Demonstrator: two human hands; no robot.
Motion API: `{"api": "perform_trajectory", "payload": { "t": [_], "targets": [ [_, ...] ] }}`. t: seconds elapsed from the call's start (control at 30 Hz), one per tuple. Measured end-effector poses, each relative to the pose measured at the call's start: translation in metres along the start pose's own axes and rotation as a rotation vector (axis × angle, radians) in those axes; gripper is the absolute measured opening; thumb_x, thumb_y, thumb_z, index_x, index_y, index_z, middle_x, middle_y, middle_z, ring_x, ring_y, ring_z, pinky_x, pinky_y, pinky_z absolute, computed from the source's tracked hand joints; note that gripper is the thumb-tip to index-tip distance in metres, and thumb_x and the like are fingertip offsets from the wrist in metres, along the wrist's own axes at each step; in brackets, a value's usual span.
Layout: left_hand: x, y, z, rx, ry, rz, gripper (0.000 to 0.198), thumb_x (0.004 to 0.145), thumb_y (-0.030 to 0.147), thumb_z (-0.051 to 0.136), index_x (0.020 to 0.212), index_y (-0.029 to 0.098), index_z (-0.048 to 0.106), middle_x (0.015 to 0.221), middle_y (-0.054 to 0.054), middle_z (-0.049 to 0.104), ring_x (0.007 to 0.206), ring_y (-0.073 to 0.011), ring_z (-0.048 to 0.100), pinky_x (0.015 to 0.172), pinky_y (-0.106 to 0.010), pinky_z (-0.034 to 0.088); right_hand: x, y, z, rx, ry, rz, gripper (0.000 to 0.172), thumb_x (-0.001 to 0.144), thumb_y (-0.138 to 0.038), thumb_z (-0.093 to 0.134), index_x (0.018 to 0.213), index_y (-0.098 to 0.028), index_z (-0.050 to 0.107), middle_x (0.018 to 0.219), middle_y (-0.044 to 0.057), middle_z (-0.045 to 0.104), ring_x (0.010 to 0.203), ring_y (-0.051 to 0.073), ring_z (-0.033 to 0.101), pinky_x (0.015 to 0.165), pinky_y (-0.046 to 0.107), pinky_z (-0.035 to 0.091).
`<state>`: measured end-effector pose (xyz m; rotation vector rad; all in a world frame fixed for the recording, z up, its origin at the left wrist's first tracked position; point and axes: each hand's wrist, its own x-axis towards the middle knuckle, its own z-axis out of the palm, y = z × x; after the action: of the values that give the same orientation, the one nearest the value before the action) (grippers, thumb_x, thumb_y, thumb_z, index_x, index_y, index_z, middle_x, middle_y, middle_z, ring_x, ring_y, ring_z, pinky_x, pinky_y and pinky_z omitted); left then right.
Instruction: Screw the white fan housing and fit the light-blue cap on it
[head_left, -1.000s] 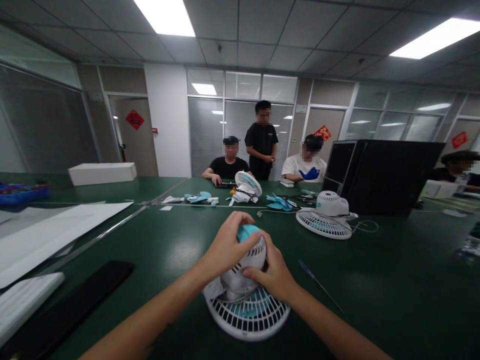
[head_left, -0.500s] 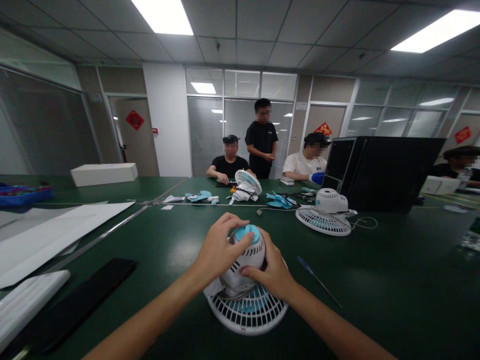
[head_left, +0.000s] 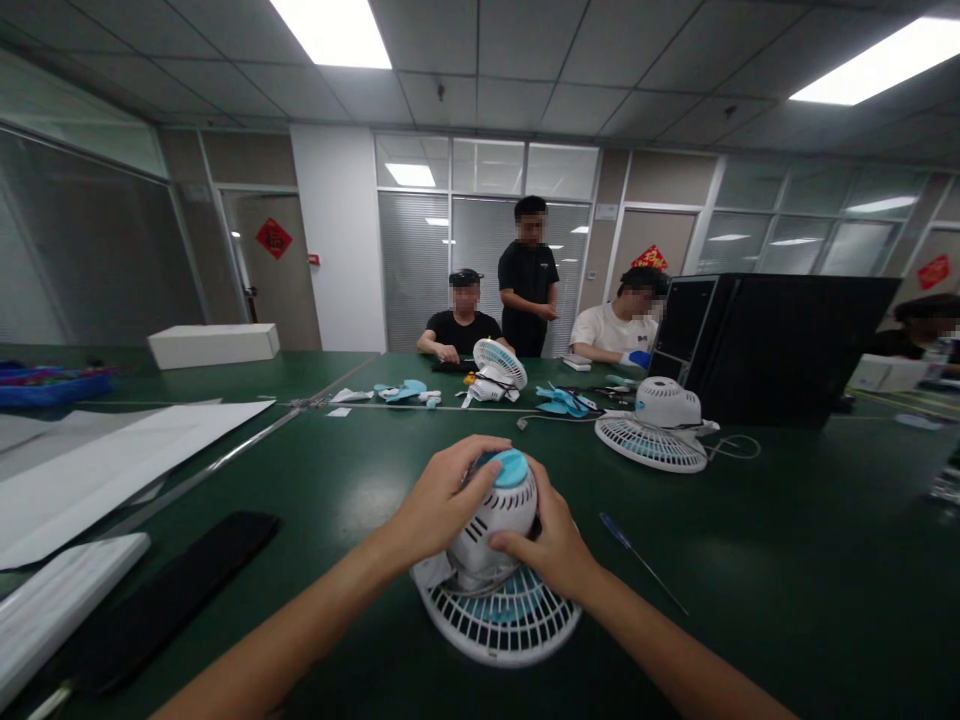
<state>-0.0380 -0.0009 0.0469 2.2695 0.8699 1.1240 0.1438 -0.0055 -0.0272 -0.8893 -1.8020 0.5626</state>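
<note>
The green surface (head_left: 337, 480) spans the view, with a black computer tower (head_left: 795, 350) standing at its far right. Near the surface's front edge, a white desk fan (head_left: 499, 625) lies grille-down, motor housing uppermost, its cord wrapped around the base of the housing. A second white fan (head_left: 666, 408), also grille-down, lies farther back, before the tower. The right hand (head_left: 559, 535) grips the near fan's housing from the right; the left hand (head_left: 442, 495) curls around its top. A screwdriver (head_left: 632, 551) lies right of them. Smallest is the blue knob (head_left: 513, 468) atop the housing, held between left thumb and fingers.
</note>
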Motion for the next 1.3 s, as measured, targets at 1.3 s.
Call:
{"api": "perform_trajectory", "payload": {
  "t": [1.3],
  "targets": [
    [-0.012,-0.134,0.011,-0.238,0.0,-0.372,0.045,0.085,0.055,0.053,0.092,0.014,0.071,0.096,-0.01,0.075,0.096,-0.0259,0.066,0.091,-0.04,0.049,0.001,-0.008,-0.013,-0.101,-0.011,0.092,0.099,0.063,-0.049,0.082,0.143,-0.024,0.03,0.125,0.012,0.061,0.116,0.032,0.059,0.103,0.052,0.041]
  ]
}}
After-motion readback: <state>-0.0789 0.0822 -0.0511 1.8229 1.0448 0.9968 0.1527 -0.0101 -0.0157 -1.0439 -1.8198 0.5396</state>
